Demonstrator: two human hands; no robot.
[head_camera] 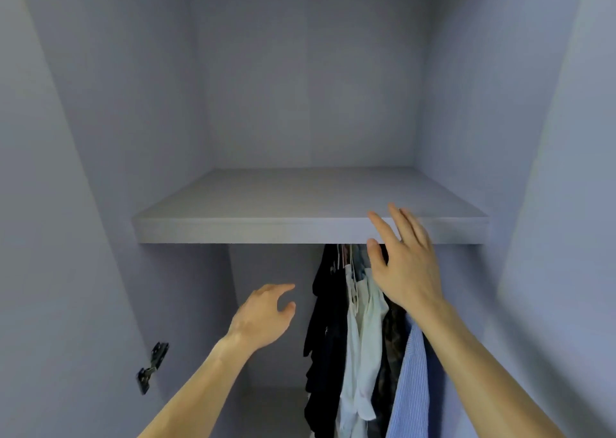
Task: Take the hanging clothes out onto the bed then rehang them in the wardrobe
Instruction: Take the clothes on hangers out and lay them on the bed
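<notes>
we note the hanging clothes [353, 331] bunched under the right half of the wardrobe shelf [266, 229]. right hand [405, 264] raised in front of the shelf edge, fingers spread, holding nothing. left hand [263, 317] below the shelf, fingers relaxed, empty.

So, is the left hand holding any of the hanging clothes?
No, the left hand is open in the air, apart from the hanging clothes.

Open room left of the hanging clothes [353, 321]; shelf [233, 229] blocks above.
</notes>
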